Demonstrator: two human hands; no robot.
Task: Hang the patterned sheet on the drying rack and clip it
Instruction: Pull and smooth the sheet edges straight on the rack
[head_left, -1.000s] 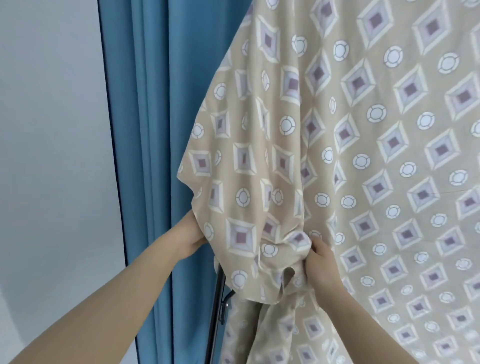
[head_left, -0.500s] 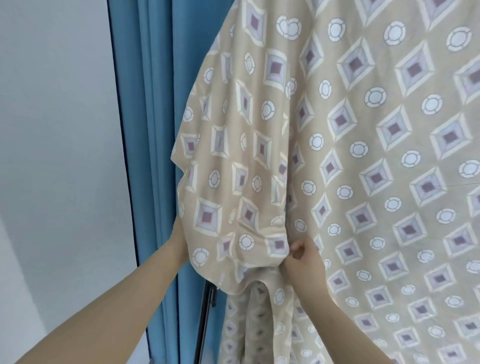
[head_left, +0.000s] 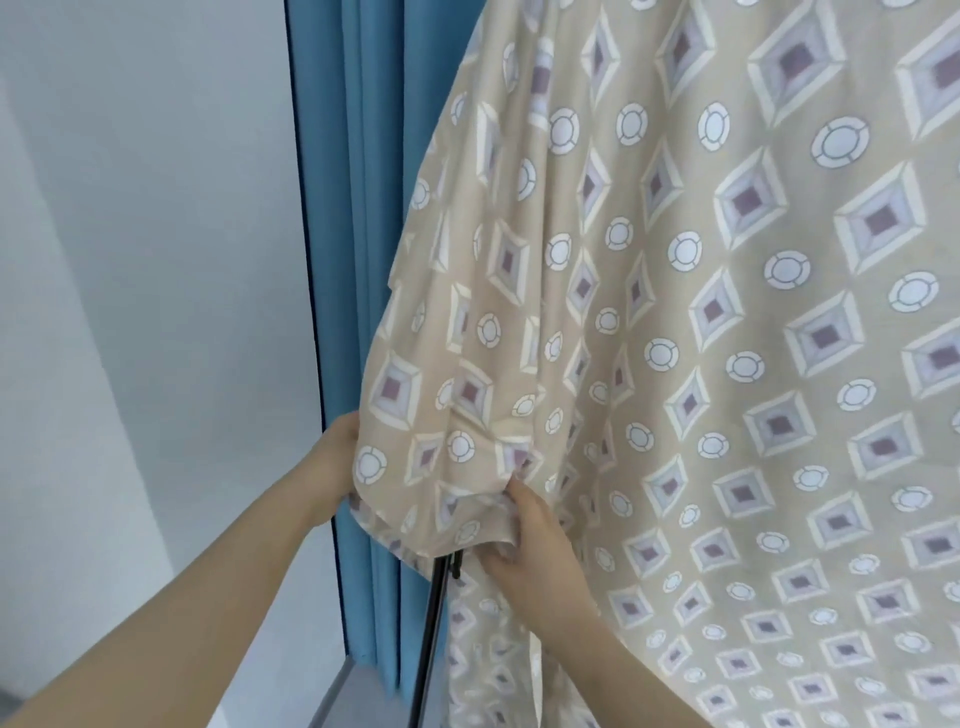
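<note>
The beige patterned sheet (head_left: 727, 322), printed with purple diamonds and white circles, hangs in front of me and fills the right side of the view. My left hand (head_left: 335, 462) holds its left edge, fingers hidden behind the cloth. My right hand (head_left: 530, 535) grips a bunched fold at the sheet's lower hem. A thin black pole of the drying rack (head_left: 434, 623) shows just below the hem, between my hands. The top of the rack is hidden by the sheet. No clip is in view.
A blue curtain (head_left: 358, 260) hangs directly behind the sheet's left edge. A plain white wall (head_left: 145, 312) takes up the left side. A strip of floor or sill (head_left: 337, 696) shows at the bottom beside the rack pole.
Both hands have drawn the sheet's lower left part further down and to the left, and the bunched folds have spread flatter. More of the rack pole shows below the hem.
</note>
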